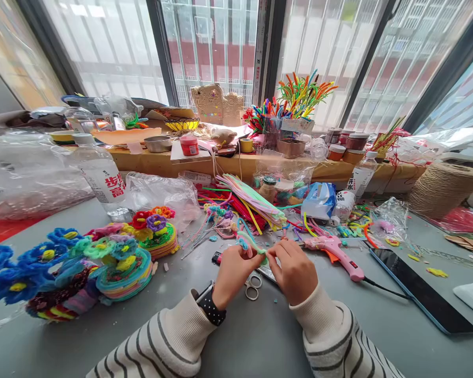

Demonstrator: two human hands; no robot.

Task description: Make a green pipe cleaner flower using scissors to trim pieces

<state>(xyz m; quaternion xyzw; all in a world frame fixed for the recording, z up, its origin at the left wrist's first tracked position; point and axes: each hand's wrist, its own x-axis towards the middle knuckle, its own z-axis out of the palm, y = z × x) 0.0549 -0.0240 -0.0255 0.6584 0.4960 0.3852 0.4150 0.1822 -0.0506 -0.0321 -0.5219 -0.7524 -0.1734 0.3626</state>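
Observation:
My left hand (234, 273) pinches a light green pipe cleaner (254, 242) in front of me. A small pink and blue fuzzy loop (243, 242) shows above its fingers. My right hand (294, 270) is closed at the other side, its fingertips on the green stem where the hands nearly meet. Below and between the hands lie scissors (252, 287) on the grey table, their blades partly hidden. To the right rests a pink glue gun (335, 249). Behind the hands is a pile of pastel pipe cleaners (252, 197).
Fuzzy flower pots (124, 273) and blue flowers (47, 255) stand at the left, near a water bottle (102, 176). A dark-screened phone (421, 289) lies at the right, with a twine spool (445, 189) behind it. A cluttered ledge (220, 164) runs under the windows.

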